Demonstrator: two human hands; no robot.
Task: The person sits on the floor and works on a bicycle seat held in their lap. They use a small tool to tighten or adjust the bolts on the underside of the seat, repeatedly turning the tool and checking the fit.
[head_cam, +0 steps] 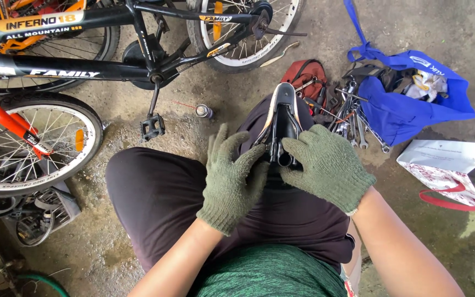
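Concrete floor (127, 110) strewn with tools: both gloved hands, left (232, 179) and right (325, 165), clamp an upturned bicycle saddle (282, 118), steadied on the lap.

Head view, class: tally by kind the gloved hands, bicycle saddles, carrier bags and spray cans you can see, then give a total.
Green knitted gloved hands: 2, left hand and right hand
Black bicycle saddle: 1
Bags: 2, blue fabric bag and white paper bag
Small spray can: 1
Total: 6
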